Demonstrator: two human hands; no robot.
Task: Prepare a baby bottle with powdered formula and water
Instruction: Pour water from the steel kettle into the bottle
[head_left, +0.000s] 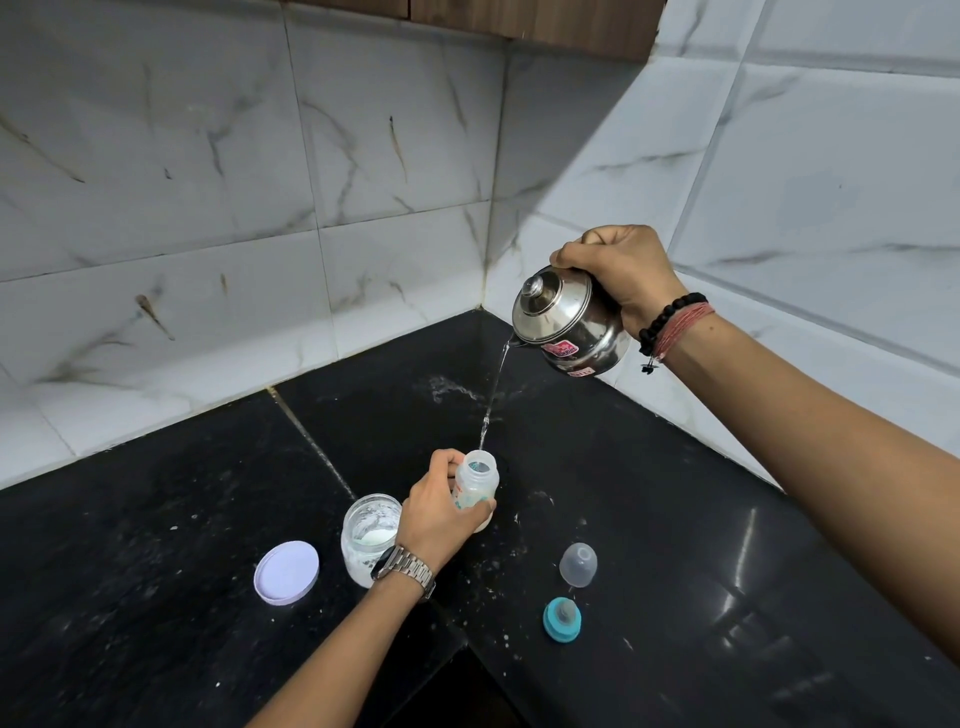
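Head cam: right hand (621, 270) grips kettle (569, 322), tilted, pouring into bottle (477, 491) held w/ left hand (439, 512).

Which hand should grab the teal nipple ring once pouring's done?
Probably right. The teal nipple ring lies on the right hand's side, once it sets down the kettle. The left hand steadies the bottle.

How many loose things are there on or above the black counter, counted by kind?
Containers: 3, the baby bottle, powder jar, steel kettle
Closures: 3, the jar lid, clear bottle cap, teal nipple ring
Total: 6
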